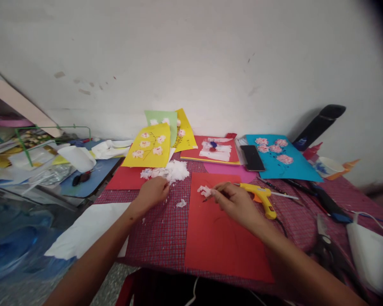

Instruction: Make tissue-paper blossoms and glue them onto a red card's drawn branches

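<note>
My left hand point(153, 191) has its fingers closed at the near edge of a pile of torn white tissue paper point(177, 171); what lies between the fingertips is hidden. In a pinch grip, my right hand point(234, 202) holds a thin dark pointed stick point(207, 199), pencil or brush I cannot tell. Its tip is down at the red paper sheet point(223, 242), close beside a crumpled white tissue tuft point(204, 191) on that sheet. A loose tissue scrap point(181, 203) lies on the checked cloth between my hands.
Behind my right hand lies a yellow glue gun point(264, 199). Scissors point(325, 242) and a white box point(372, 255) are at the right. Yellow flower cards point(148, 146), a phone point(252, 158) and a blue flower sheet point(282, 157) line the back. White paper point(92, 229) overhangs the left edge.
</note>
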`<state>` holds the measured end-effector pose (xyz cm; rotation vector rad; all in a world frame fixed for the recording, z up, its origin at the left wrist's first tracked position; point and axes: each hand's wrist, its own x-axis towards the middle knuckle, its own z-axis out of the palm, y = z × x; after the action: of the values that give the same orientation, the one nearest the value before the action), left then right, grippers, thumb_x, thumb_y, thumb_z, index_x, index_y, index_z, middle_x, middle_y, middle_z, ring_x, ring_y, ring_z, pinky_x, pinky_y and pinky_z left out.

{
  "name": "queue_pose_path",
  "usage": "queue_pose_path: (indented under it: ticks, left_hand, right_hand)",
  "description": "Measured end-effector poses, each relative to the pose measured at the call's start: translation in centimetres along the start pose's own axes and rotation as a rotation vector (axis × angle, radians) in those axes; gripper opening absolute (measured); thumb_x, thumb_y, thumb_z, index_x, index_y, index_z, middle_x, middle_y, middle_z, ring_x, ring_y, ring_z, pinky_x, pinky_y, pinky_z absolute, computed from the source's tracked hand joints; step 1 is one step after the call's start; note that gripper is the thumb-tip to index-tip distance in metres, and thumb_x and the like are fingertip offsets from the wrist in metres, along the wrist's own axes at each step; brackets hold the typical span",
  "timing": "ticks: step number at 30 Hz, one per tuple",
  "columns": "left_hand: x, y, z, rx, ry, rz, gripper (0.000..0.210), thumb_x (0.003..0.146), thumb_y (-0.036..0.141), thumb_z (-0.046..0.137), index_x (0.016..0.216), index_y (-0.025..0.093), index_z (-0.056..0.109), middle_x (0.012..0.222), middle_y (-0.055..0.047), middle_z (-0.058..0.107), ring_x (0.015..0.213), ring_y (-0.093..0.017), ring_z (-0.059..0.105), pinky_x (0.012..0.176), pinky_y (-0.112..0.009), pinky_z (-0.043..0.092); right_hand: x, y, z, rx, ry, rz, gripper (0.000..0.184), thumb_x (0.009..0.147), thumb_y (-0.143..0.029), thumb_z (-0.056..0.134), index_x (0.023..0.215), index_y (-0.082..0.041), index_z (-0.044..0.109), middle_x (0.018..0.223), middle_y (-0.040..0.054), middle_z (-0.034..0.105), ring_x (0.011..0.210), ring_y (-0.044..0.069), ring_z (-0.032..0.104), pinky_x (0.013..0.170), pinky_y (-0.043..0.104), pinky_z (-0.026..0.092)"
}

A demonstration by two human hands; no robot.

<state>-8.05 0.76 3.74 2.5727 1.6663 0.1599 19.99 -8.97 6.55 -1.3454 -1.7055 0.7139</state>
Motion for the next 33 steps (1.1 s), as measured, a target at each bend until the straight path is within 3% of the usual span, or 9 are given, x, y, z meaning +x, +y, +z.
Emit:
queue_pose_path:
  ticks: [5, 7, 11, 14, 19, 28, 33]
  left_hand:
    - [-0.8, -1.1, -1.3, -0.225, 0.044, -0.023, 0.026, 0.085, 0.034, 0.049, 0.069, 0.017, 0.062, 0.073, -0.005, 0.063, 0.069, -0.019, 0.055, 0.062, -0.028, 0.035]
    - [-1.3, -0.8, -1.9, -0.479, 0.037, -0.085, 0.025, 0.082, 0.037, 0.054, 0.069, 0.018, 0.061, 0.069, -0.002, 0.061, 0.066, -0.017, 0.055, 0.061, -0.027, 0.037]
    - [-2.4, 1.3, -2.1, -1.212, -0.105, -0.221, 0.022, 0.075, 0.036, 0.065, 0.07, 0.016, 0.059, 0.066, 0.0, 0.06, 0.062, -0.013, 0.055, 0.06, -0.025, 0.042]
    - [-2.6, 3.4, -1.7, -1.476, -0.16, -0.265, 0.023, 0.067, 0.032, 0.074, 0.067, 0.014, 0.058, 0.067, -0.001, 0.062, 0.061, -0.012, 0.057, 0.06, -0.025, 0.045]
    - [-2.3, 5.1, -1.1, -1.604, -0.193, -0.215, 0.024, 0.067, 0.029, 0.077, 0.067, 0.014, 0.058, 0.065, -0.003, 0.065, 0.06, -0.013, 0.06, 0.06, -0.027, 0.047]
    - [-2.5, 5.4, -1.0, -1.645, -0.234, -0.192, 0.023, 0.073, 0.03, 0.077, 0.073, 0.013, 0.061, 0.076, -0.006, 0.07, 0.066, -0.014, 0.064, 0.063, -0.027, 0.049]
    - [-2.5, 5.3, -0.6, -1.724, -0.243, -0.189, 0.028, 0.065, 0.02, 0.079, 0.089, 0.014, 0.065, 0.083, -0.004, 0.071, 0.072, -0.014, 0.066, 0.067, -0.027, 0.052]
  right_hand:
    - [-0.1, 0.3, -0.2, 0.055, -0.005, 0.018, 0.026, 0.091, -0.039, 0.057, 0.073, -0.022, 0.062, 0.079, 0.003, 0.07, 0.059, 0.014, 0.06, 0.05, 0.024, 0.045]
    - [0.0, 0.1, -0.2, 0.117, -0.007, 0.041, 0.025, 0.09, -0.04, 0.058, 0.074, -0.021, 0.063, 0.08, 0.0031, 0.07, 0.056, 0.012, 0.058, 0.049, 0.024, 0.045]
    - [0.0, -1.0, 0.3, 0.345, -0.032, 0.127, 0.021, 0.085, -0.041, 0.063, 0.087, -0.02, 0.065, 0.075, 0.0016, 0.066, 0.051, 0.01, 0.053, 0.047, 0.023, 0.045]
    - [-0.2, -1.7, 0.8, 0.462, -0.06, 0.13, 0.023, 0.084, -0.041, 0.064, 0.09, -0.02, 0.065, 0.076, 0.0011, 0.065, 0.051, 0.01, 0.053, 0.046, 0.023, 0.044]
    - [-0.6, -2.0, 1.6, 0.484, -0.061, 0.097, 0.017, 0.084, -0.038, 0.063, 0.089, -0.022, 0.067, 0.079, 0.0015, 0.066, 0.052, 0.009, 0.054, 0.048, 0.023, 0.045]
    - [-0.5, -1.4, 2.2, 0.419, -0.054, 0.109, 0.019, 0.085, -0.041, 0.06, 0.09, -0.023, 0.066, 0.079, 0.0015, 0.067, 0.053, 0.011, 0.055, 0.049, 0.025, 0.047]
    - [-0.2, -1.3, 2.0, 0.379, 0.012, 0.124, 0.025, 0.086, -0.044, 0.06, 0.088, -0.019, 0.067, 0.08, 0.0034, 0.067, 0.052, 0.011, 0.056, 0.048, 0.024, 0.046]
